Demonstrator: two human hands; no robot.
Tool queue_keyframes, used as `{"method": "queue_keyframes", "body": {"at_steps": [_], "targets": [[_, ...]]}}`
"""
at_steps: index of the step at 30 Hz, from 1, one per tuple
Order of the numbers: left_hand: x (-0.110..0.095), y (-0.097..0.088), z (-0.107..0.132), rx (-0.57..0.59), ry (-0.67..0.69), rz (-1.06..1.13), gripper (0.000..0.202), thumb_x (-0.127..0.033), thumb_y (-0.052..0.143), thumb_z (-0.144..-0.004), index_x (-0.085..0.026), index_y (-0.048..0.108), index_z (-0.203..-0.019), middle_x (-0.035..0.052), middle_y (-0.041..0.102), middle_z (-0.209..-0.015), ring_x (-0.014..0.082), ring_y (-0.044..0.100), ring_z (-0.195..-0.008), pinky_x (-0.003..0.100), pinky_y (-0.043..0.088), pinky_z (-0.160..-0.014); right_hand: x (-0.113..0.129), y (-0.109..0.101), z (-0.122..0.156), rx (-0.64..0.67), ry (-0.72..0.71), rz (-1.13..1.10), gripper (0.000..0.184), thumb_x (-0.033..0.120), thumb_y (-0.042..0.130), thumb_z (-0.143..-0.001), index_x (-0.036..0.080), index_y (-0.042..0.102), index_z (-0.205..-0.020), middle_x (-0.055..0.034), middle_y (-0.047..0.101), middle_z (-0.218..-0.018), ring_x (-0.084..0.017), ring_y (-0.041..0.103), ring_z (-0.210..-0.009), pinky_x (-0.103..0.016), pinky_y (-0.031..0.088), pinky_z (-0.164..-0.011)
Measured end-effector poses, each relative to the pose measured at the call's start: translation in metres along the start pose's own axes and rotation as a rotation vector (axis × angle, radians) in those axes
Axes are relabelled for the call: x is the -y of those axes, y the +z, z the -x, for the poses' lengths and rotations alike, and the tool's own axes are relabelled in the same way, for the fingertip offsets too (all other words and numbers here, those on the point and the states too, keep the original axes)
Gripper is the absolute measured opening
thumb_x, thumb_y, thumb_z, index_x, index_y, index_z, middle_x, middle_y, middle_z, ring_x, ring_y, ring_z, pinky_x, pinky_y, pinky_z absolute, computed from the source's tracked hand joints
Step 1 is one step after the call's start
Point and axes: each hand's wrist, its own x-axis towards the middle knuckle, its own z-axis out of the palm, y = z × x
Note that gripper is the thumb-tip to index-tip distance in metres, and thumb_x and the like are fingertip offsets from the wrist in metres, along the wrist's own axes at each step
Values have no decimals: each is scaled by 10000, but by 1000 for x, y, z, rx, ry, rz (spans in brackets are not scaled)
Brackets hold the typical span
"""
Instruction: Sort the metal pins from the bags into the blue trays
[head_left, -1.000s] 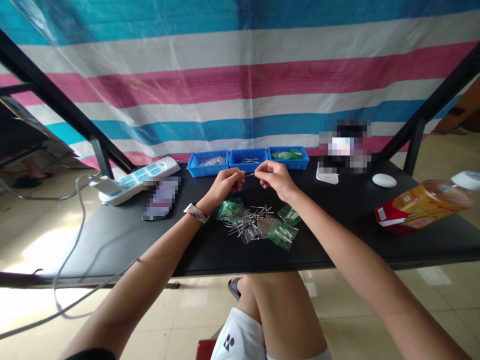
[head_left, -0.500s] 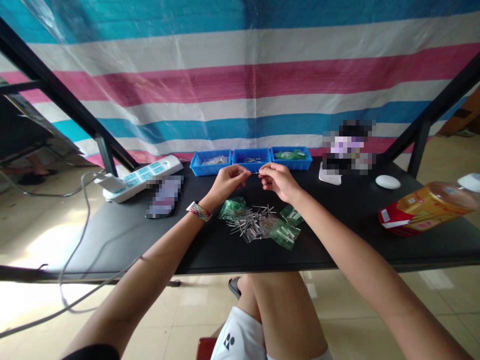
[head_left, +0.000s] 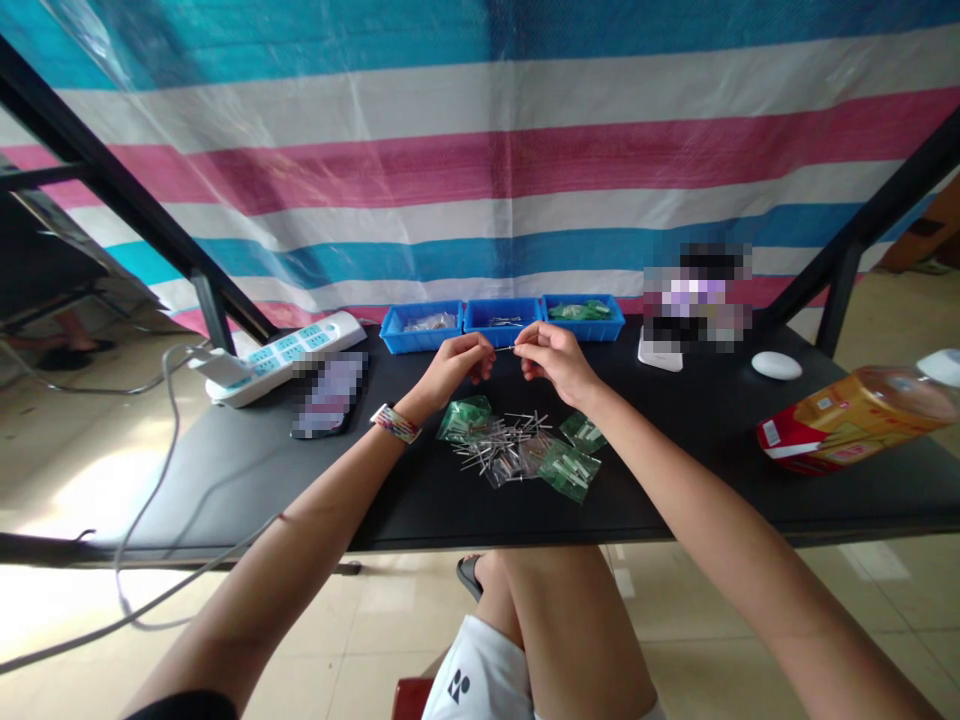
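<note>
My left hand and my right hand are raised over the black table, just in front of the blue bins. Pinched between their fingertips is a thin metal pin, its middle showing in the gap and its ends hidden by the fingers. Below the hands lies a heap of loose metal pins. Small green plastic bags lie around it: one at the upper left, another at the lower right with pale pieces inside, and a third partly behind my right forearm.
Three blue bins stand in a row: the left holds clear bags, the middle metal pins, the right green bags. A power strip and phone lie left. At right are a white oval object and a bottle.
My hands have drawn slightly apart, the left shifting a little to the left. More of the metal pin shows between the fingertips. The heap and bags look unchanged.
</note>
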Motion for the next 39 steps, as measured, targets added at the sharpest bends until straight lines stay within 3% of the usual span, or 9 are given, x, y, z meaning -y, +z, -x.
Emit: {"method": "queue_keyframes", "body": {"at_steps": [10, 18, 20, 23, 26, 29, 33, 39], "targets": [[-1, 0, 1, -20, 75, -92, 176, -313, 730, -760, -170, 627, -769, 1, 603, -678, 115, 590, -603, 203, 422, -521, -1, 0, 0, -49, 60, -12, 382, 399, 881, -631, 203, 629, -842, 41, 630, -743, -96, 569, -580, -202, 513, -470], [-2, 0, 1, -93, 58, -23, 191, -329, 717, -781, -178, 620, -847, 4, 629, -780, 112, 621, -622, 200, 439, -518, -3, 2, -10, -113, 49, -60, 282, 316, 835, -637, 205, 631, -797, 43, 621, -701, -98, 580, -578, -191, 516, -474], [-4, -1, 1, -144, 45, 21, 204, -338, 697, -789, -180, 627, -898, 10, 651, -838, 106, 629, -618, 198, 439, -512, -2, 1, -18, -171, 10, -60, 256, 310, 807, -674, 203, 664, -857, 23, 674, -768, -96, 606, -592, -199, 547, -507], [-5, -3, 0, -192, 45, 48, 209, -331, 693, -781, -180, 632, -912, 1, 635, -836, 98, 620, -608, 194, 434, -506, -5, -4, -27, -196, -21, 16, 359, 328, 777, -717, 202, 719, -1048, -7, 739, -892, -105, 644, -583, -228, 574, -520], [-4, -5, -1, -197, 51, 55, 201, -324, 701, -776, -178, 633, -897, -9, 608, -805, 98, 616, -607, 193, 432, -505, -8, -13, -29, -188, -69, 176, 389, 325, 732, -735, 186, 747, -1098, 11, 710, -794, -103, 596, -503, -219, 498, -451], [-2, -5, -2, -169, 54, 46, 201, -329, 703, -776, -174, 634, -885, -1, 623, -823, 99, 620, -605, 196, 432, -503, -5, -23, -21, -3, -73, 345, 250, 332, 715, -753, 167, 774, -932, 16, 672, -692, -96, 520, -457, -220, 393, -422], [1, -3, -1, -153, 51, 20, 192, -325, 693, -772, -173, 644, -879, 7, 637, -809, 104, 621, -605, 197, 435, -507, 6, -25, -6, 413, -37, 632, 100, 258, 795, -700, 172, 791, -750, -5, 714, -673, -131, 588, -593, -239, 430, -564], [-1, -3, -1, -149, 50, 14, 201, -327, 694, -752, -177, 648, -877, 0, 622, -782, 106, 622, -603, 196, 438, -511, 11, -10, 9, 571, -14, 843, 102, 122, 767, -690, 201, 808, -740, 8, 760, -712, -161, 654, -673, -258, 453, -643]]}}
